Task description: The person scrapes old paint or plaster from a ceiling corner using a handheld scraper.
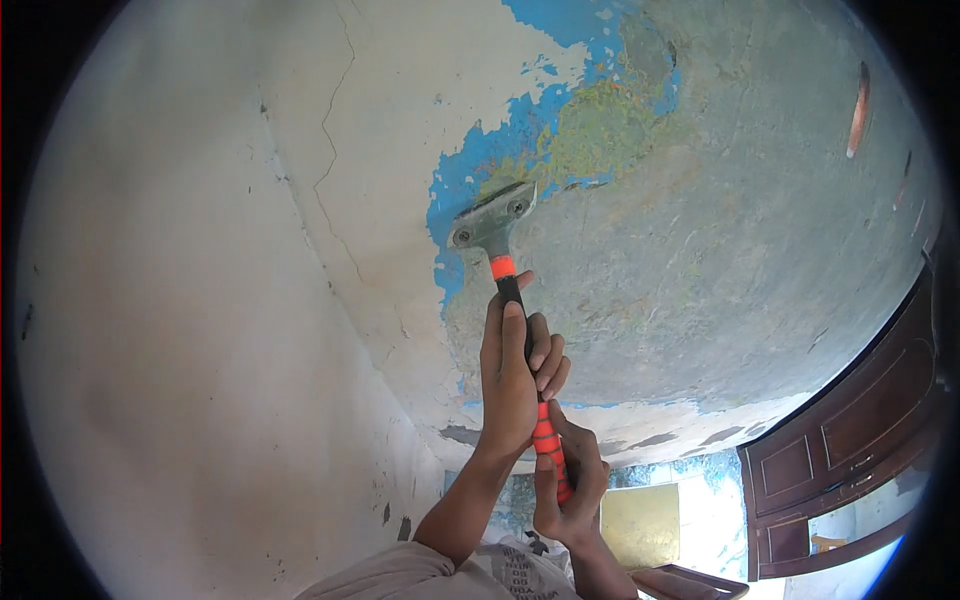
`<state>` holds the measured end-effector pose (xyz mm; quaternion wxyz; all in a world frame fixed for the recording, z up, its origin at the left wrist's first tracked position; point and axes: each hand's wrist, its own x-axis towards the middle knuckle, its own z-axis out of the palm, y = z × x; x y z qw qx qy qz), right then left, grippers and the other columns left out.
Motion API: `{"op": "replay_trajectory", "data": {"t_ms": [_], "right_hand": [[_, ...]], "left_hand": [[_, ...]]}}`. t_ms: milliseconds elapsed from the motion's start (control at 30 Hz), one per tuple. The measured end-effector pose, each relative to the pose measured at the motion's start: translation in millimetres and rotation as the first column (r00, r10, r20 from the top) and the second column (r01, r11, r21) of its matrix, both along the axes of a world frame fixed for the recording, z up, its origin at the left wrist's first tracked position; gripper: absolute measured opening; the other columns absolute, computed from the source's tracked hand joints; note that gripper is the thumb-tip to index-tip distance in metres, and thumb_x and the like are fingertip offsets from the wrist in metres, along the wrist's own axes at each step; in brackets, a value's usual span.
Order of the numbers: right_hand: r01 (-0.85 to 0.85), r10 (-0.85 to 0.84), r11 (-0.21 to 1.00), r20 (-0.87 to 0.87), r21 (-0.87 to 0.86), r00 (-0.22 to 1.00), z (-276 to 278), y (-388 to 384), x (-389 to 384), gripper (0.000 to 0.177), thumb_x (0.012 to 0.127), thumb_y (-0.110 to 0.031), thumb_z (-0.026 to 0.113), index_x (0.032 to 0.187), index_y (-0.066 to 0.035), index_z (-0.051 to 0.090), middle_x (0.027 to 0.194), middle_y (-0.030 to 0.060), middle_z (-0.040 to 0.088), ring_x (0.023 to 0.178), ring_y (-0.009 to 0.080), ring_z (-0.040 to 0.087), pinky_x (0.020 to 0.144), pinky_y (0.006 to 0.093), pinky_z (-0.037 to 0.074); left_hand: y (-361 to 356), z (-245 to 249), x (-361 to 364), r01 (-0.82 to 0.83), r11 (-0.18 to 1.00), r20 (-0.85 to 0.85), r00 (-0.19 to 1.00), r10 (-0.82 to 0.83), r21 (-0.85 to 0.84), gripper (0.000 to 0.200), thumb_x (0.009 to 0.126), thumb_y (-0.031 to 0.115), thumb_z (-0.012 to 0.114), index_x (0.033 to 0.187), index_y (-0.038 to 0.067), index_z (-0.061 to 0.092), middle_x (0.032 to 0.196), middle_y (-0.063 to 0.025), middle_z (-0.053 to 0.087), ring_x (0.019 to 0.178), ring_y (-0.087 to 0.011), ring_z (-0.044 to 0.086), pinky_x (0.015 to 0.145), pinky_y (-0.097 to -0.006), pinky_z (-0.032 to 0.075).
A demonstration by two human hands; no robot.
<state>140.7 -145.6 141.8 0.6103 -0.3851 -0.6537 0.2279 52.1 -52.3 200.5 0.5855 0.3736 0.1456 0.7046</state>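
A long-handled scraper (pixel 494 222) points upward, its wide metal head held on by two screws. The blade edge lies against the ceiling (pixel 700 260), or very close to it, where blue and yellowish-green paint (pixel 590 135) borders bare grey plaster. My left hand (pixel 510 375) is wrapped round the black upper part of the handle, below an orange band. Lower down, my right hand (pixel 575 480) closes on the orange-and-black grip (pixel 546 435) near its end. Parts of the handle are hidden behind my fingers.
A pale wall (pixel 210 330) with chips and marks rises on the left, and a thin crack runs over the off-white paint beside it. Dark brown wooden cabinets (pixel 850 440) stand at the right. A yellowish panel (pixel 640 525) and a bright opening (pixel 708 520) lie below.
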Motion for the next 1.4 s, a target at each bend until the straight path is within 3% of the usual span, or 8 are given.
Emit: {"op": "replay_trajectory", "data": {"t_ms": [300, 400, 600, 700, 900, 1000, 1200, 1400], "right_hand": [[-0.017, 0.015, 0.999, 0.054, 0.029, 0.998, -4.7, 12.5, 9.7, 0.045, 0.093, -0.003, 0.057, 0.135, 0.011, 0.054, 0.097, 0.0206, 0.071, 0.066, 0.0117, 0.064, 0.061, 0.0263, 0.051], [-0.033, 0.039, 0.996, 0.071, -0.085, 0.997, 18.8, 7.2, 4.7, 0.044, 0.1, -0.011, 0.051, 0.135, 0.015, 0.049, 0.086, 0.017, 0.069, 0.061, 0.009, 0.055, 0.058, 0.0257, 0.043], [-0.003, 0.003, 1.0, -0.022, 0.02, 1.0, -3.2, 7.6, -4.0, 0.046, 0.093, -0.003, 0.056, 0.136, 0.011, 0.053, 0.084, 0.0141, 0.069, 0.057, 0.0075, 0.056, 0.052, 0.0247, 0.044], [-0.025, 0.025, 0.998, -0.004, -0.065, 1.0, 9.6, 8.8, -2.5, 0.045, 0.094, -0.003, 0.055, 0.136, 0.011, 0.052, 0.084, 0.0148, 0.07, 0.058, 0.0072, 0.056, 0.052, 0.0243, 0.044], [-0.001, 0.0, 1.0, -0.023, -0.014, 1.0, 1.9, 3.2, -3.2, 0.044, 0.095, -0.005, 0.054, 0.136, 0.012, 0.052, 0.086, 0.017, 0.07, 0.062, 0.0083, 0.059, 0.056, 0.0246, 0.046], [-0.015, 0.015, 0.997, -0.001, -0.077, 1.0, 14.0, 5.1, -4.1, 0.044, 0.095, -0.004, 0.054, 0.136, 0.013, 0.052, 0.09, 0.0178, 0.071, 0.063, 0.0092, 0.06, 0.057, 0.0253, 0.047], [0.008, -0.008, 1.0, -0.024, -0.006, 1.0, 1.4, 1.7, -7.2, 0.045, 0.094, -0.003, 0.054, 0.136, 0.013, 0.052, 0.095, 0.0189, 0.071, 0.066, 0.011, 0.062, 0.06, 0.0263, 0.05], [-0.032, 0.03, 0.995, -0.022, -0.095, 0.999, -3.5, 0.0, -2.9, 0.047, 0.092, -0.002, 0.056, 0.137, 0.012, 0.051, 0.099, 0.0196, 0.071, 0.067, 0.0109, 0.064, 0.063, 0.0265, 0.052]], "left_hand": [[5.9, -4.9, 4.8, -0.027, 0.999, 0.009, 1.0, 0.027, 0.028, 0.045, 0.113, 0.036, 0.036, 0.146, 0.006, 0.039, 0.065, 0.0052, 0.034, 0.048, -0.0028, 0.029, 0.041, -0.0205, 0.027], [6.4, 8.1, 1.0, -0.039, 0.998, 0.003, 0.999, 0.039, 0.043, 0.048, 0.112, 0.04, 0.038, 0.146, 0.005, 0.04, 0.066, 0.0052, 0.033, 0.049, -0.0031, 0.028, 0.042, -0.0202, 0.027], [2.3, 0.9, -1.3, -0.035, 0.999, -0.027, 0.999, 0.035, 0.005, 0.045, 0.113, 0.037, 0.037, 0.144, 0.005, 0.041, 0.065, 0.0051, 0.034, 0.048, -0.0028, 0.029, 0.041, -0.02, 0.027], [5.8, 8.1, -5.0, -0.021, 0.999, -0.022, 1.0, 0.022, 0.046, 0.043, 0.113, 0.035, 0.034, 0.145, 0.006, 0.039, 0.065, 0.0051, 0.035, 0.048, -0.0023, 0.029, 0.041, -0.0198, 0.027], [1.0, 4.3, -3.0, -0.016, 1.0, -0.023, 1.0, 0.016, -0.016, 0.044, 0.112, 0.037, 0.039, 0.143, 0.007, 0.042, 0.064, 0.0052, 0.033, 0.048, -0.003, 0.029, 0.042, -0.0206, 0.027], [6.9, 15.2, -5.7, -0.019, 0.998, 0.003, 1.0, 0.019, 0.052, 0.044, 0.112, 0.037, 0.039, 0.143, 0.006, 0.042, 0.064, 0.0053, 0.033, 0.048, -0.0032, 0.029, 0.041, -0.0209, 0.026], [1.2, 5.3, -6.1, -0.009, 1.0, -0.038, 0.999, 0.008, -0.023, 0.04, 0.114, 0.031, 0.033, 0.144, 0.006, 0.039, 0.065, 0.0052, 0.034, 0.047, -0.0028, 0.03, 0.04, -0.0203, 0.028], [0.4, 1.1, -3.7, -0.036, 0.999, -0.035, 0.999, 0.036, -0.012, 0.044, 0.113, 0.037, 0.038, 0.143, 0.005, 0.042, 0.064, 0.0056, 0.033, 0.048, -0.003, 0.029, 0.041, -0.0205, 0.027]]}}
